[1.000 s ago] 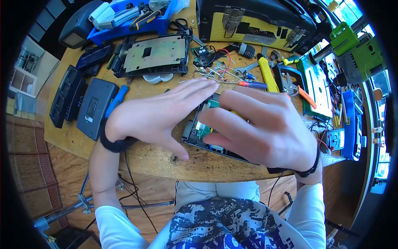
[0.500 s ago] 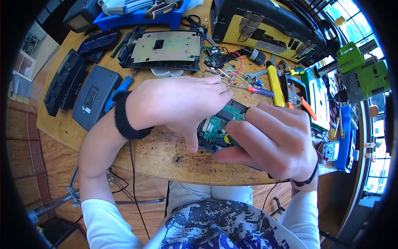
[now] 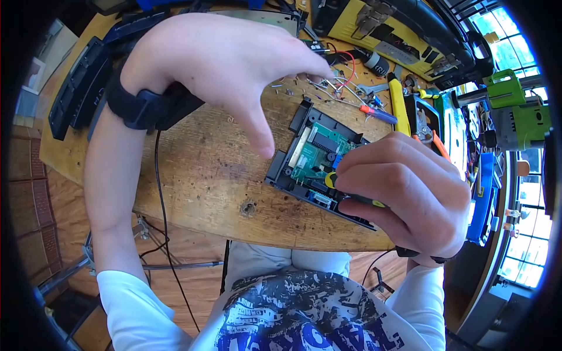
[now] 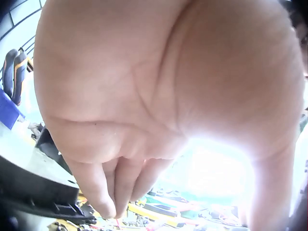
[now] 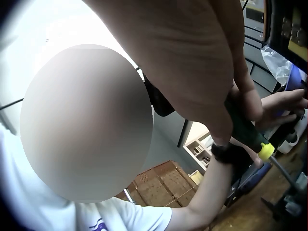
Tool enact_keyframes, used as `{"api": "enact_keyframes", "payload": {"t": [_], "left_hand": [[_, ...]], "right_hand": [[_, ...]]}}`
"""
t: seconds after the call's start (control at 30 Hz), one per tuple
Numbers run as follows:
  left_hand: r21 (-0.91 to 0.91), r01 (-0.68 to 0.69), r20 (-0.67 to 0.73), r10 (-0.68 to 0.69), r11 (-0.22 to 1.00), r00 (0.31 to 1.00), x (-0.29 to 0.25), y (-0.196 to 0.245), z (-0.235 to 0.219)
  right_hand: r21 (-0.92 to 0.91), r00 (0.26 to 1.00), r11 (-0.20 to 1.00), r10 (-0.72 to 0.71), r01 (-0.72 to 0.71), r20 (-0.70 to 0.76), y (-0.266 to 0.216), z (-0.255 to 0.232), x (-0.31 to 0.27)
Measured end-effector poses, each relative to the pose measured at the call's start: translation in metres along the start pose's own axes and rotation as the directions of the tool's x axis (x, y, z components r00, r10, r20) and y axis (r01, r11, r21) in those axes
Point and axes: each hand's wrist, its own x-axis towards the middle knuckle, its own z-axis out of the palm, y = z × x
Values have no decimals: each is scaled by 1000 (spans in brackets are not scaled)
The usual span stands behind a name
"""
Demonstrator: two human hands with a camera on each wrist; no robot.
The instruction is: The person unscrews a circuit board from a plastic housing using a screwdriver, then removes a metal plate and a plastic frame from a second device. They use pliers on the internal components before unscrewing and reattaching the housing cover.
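My right hand (image 3: pixel 410 193) grips a screwdriver (image 5: pixel 245 127) with a dark green handle and a yellow collar. Its shaft slopes down to a green circuit board (image 3: pixel 319 146), seated in a black plastic housing (image 3: pixel 278 171) on the table. The fingers cover the housing's right part and most of the handle in the head view. My left hand (image 3: pixel 216 58) is raised over the table, up and left of the housing, with fingers extended, thumb spread and nothing held. In the left wrist view its palm (image 4: pixel 134 86) fills much of the picture.
Behind the housing lie loose wires (image 3: pixel 336 88), a red-tipped purple tool (image 3: pixel 377 114) and a yellow-handled tool (image 3: pixel 399 108). A yellow-and-black toolbox (image 3: pixel 392 35) stands at the back. Black plastic casings (image 3: pixel 76 88) are at the left, and a green drill (image 3: pixel 518 126) at the right.
My left hand has lifted away from the housing, up and to the left, uncovering the circuit board. My right hand keeps its hold on the screwdriver over the board. The head view has shifted.
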Motion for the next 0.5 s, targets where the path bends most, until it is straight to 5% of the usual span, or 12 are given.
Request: {"api": "enact_keyframes", "payload": {"t": [0.17,0.27,0.33,0.47,0.5], "left_hand": [[61,92,62,-95,994,994,-1,6,4],[142,38,-60,-29,989,998,1,-3,10],[-63,-30,-107,23,998,994,8,-5,7],[-66,-76,-183,63,995,981,8,-2,0],[-56,-26,-106,20,998,994,7,1,-3]], "right_hand": [[-59,999,998,18,-20,-31,0,2,-1],[-118,998,992,32,-38,-57,-2,2,-1],[-257,990,957,138,-135,-6,-7,-2,1],[-299,984,944,167,-139,70,-5,-9,1],[-208,987,968,152,-140,47,-4,-8,2]]}}
